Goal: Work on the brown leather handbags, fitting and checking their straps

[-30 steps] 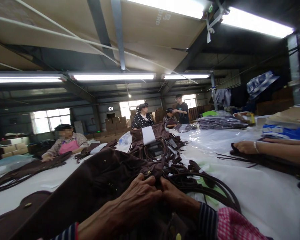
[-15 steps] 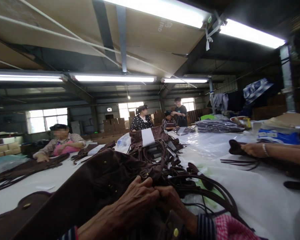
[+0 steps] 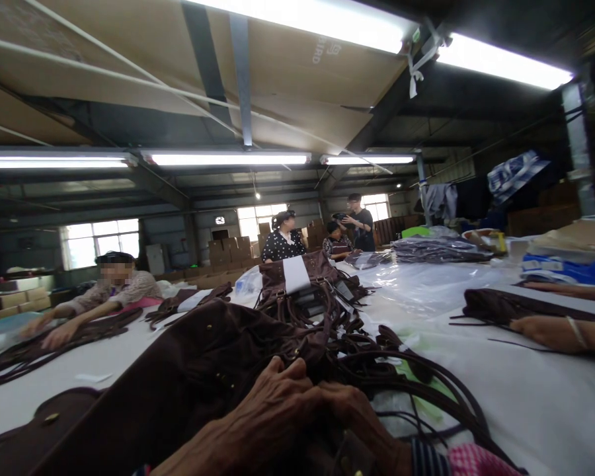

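Observation:
A dark brown bag [image 3: 178,357] with brass-coloured studs lies across the table in front of me. My left hand [image 3: 272,403] is closed on its near edge, fingers bent down into the material. Right beside it my right hand [image 3: 350,410] grips the same bag, the knuckles of both hands almost touching. My fingertips are hidden in the dark folds. Long brown straps [image 3: 426,390] curve over the table to the right of my hands. Beyond the bag stands a pile of brown bags [image 3: 322,271], with a white paper band [image 3: 295,274] around the top one.
At right, a co-worker's hand [image 3: 545,332] holds another brown bag [image 3: 490,305] on the white table [image 3: 530,390]. Another co-worker [image 3: 129,281] leans over a bag at far left. Plastic-wrapped bags [image 3: 436,250] and a blue package [image 3: 565,270] lie at the back right.
My hands stay on the bag with little movement. The co-worker at left now reaches farther left with both arms. At right, the co-worker's bag now lies flatter, with a white band showing.

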Motion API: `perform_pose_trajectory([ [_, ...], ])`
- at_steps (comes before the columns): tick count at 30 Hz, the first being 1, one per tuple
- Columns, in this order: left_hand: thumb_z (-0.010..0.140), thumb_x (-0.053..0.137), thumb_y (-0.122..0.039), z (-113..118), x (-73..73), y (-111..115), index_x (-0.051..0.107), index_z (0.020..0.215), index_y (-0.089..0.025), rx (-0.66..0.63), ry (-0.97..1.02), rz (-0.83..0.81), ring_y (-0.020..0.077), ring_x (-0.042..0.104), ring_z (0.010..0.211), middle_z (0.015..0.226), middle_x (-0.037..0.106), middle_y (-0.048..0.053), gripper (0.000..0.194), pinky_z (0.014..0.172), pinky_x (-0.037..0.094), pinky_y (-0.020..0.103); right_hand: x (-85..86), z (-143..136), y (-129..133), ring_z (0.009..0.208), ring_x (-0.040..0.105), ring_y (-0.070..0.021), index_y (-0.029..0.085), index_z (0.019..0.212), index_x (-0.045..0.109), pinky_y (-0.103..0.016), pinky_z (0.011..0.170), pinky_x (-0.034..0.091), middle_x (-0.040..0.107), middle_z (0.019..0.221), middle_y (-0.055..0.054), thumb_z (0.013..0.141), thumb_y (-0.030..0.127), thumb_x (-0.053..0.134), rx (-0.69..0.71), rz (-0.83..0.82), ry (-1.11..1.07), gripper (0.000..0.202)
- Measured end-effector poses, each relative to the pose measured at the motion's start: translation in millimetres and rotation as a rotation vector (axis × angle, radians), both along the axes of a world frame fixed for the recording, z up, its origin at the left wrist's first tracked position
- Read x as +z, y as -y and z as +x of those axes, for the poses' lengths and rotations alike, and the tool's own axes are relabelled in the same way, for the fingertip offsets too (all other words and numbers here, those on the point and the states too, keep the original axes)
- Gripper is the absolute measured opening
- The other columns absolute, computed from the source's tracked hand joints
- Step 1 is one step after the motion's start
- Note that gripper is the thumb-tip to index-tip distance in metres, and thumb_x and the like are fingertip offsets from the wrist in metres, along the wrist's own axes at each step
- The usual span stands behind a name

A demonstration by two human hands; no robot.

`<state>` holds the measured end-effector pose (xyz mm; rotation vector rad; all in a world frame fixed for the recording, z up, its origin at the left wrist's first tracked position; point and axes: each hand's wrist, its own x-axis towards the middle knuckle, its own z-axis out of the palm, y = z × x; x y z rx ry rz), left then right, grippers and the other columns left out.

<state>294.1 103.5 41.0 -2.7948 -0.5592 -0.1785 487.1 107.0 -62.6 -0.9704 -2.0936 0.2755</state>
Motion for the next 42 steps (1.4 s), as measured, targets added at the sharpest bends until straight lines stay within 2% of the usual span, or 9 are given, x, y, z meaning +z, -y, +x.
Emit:
perform_pose_trajectory([
  [6, 0.095, 0.056, -0.025, 3.2, -3.1, -1.5, 0.059, 0.095, -0.024, 0.012, -0.008, -0.005, 0.0177, 0.046, 0.091, 0.093, 0.061, 0.000, 0.002, 0.084, 0.031, 0.031, -21.0, -0.3, -11.2, 0.099, 0.059, -0.0224, 0.025, 0.098, 0.069, -0.026, 0.070, 0.050, 0.065, 0.109, -0.004, 0.095, 0.027, 0.060, -0.122, 0.153, 0.304, 0.010],
  [12, 0.093, 0.059, -0.034, 0.9, -17.9, -8.5, 0.064, 0.096, -0.027, 0.018, -0.002, 0.111, 0.0216, 0.047, 0.096, 0.090, 0.064, 0.002, 0.009, 0.083, 0.033, 0.032, -33.3, 0.0, -16.7, 0.101, 0.055, -0.0242, 0.024, 0.102, 0.064, -0.032, 0.077, 0.052, 0.061, 0.117, -0.006, 0.095, 0.031, 0.058, -0.130, 0.290, 0.398, 0.012],
  [17, 0.092, 0.060, -0.034, 3.2, -14.4, -6.7, 0.065, 0.094, -0.030, -0.010, 0.003, 0.181, 0.0220, 0.049, 0.094, 0.089, 0.066, 0.002, 0.007, 0.083, 0.035, 0.033, -23.9, -3.4, -11.4, 0.097, 0.054, -0.0214, 0.024, 0.106, 0.062, -0.028, 0.073, 0.050, 0.060, 0.110, -0.006, 0.099, 0.028, 0.050, -0.122, 0.345, 0.291, 0.015],
  [20, 0.091, 0.061, -0.033, -12.8, -9.4, 1.7, 0.065, 0.101, -0.032, -0.039, 0.030, 0.213, 0.0225, 0.050, 0.098, 0.094, 0.068, 0.002, 0.010, 0.083, 0.037, 0.033, -17.6, -7.5, -9.4, 0.093, 0.053, -0.0205, 0.024, 0.104, 0.062, -0.025, 0.065, 0.048, 0.060, 0.105, -0.005, 0.099, 0.025, 0.049, -0.139, 0.348, 0.255, 0.014],
  [24, 0.092, 0.062, -0.031, -32.9, -7.8, 10.0, 0.062, 0.115, -0.033, -0.057, 0.061, 0.233, 0.0228, 0.050, 0.107, 0.109, 0.068, 0.004, 0.023, 0.083, 0.039, 0.033, -16.5, -5.4, -6.4, 0.093, 0.052, -0.0197, 0.024, 0.102, 0.060, -0.026, 0.068, 0.048, 0.061, 0.103, -0.003, 0.098, 0.021, 0.052, -0.106, 0.369, 0.266, 0.009],
  [29, 0.094, 0.059, -0.027, -3.4, -4.3, -2.3, 0.062, 0.092, -0.026, -0.086, 0.096, 0.198, 0.0211, 0.051, 0.090, 0.086, 0.064, 0.003, 0.003, 0.078, 0.037, 0.034, -18.2, 0.4, -5.1, 0.088, 0.051, -0.0190, 0.022, 0.092, 0.057, -0.026, 0.065, 0.046, 0.059, 0.096, -0.003, 0.096, 0.023, 0.056, -0.117, 0.404, 0.236, 0.004],
  [34, 0.098, 0.053, -0.026, 10.0, -0.3, -8.9, 0.055, 0.083, -0.019, -0.128, 0.107, 0.183, 0.0190, 0.048, 0.084, 0.078, 0.056, 0.002, 0.016, 0.080, 0.035, 0.034, -13.1, 3.1, -1.1, 0.089, 0.051, -0.0201, 0.022, 0.092, 0.060, -0.028, 0.068, 0.047, 0.058, 0.094, -0.004, 0.095, 0.024, 0.056, -0.178, 0.395, 0.241, 0.005],
  [38, 0.097, 0.054, -0.020, 8.1, 1.3, -1.6, 0.050, 0.082, -0.020, -0.144, 0.119, 0.157, 0.0179, 0.046, 0.083, 0.079, 0.058, 0.001, 0.016, 0.079, 0.030, 0.036, -0.6, 4.3, 2.5, 0.095, 0.055, -0.0206, 0.022, 0.098, 0.064, -0.030, 0.074, 0.051, 0.061, 0.103, -0.006, 0.099, 0.027, 0.053, -0.046, 0.288, 0.310, 0.011],
  [42, 0.095, 0.057, -0.016, 9.4, 7.2, 6.1, 0.047, 0.082, -0.019, -0.164, 0.127, 0.086, 0.0168, 0.045, 0.083, 0.083, 0.059, -0.001, 0.017, 0.078, 0.026, 0.037, 13.8, 4.7, 5.1, 0.099, 0.062, -0.0208, 0.018, 0.118, 0.062, -0.039, 0.084, 0.055, 0.062, 0.117, -0.008, 0.099, 0.035, 0.058, 0.029, 0.257, 0.310, 0.026],
])
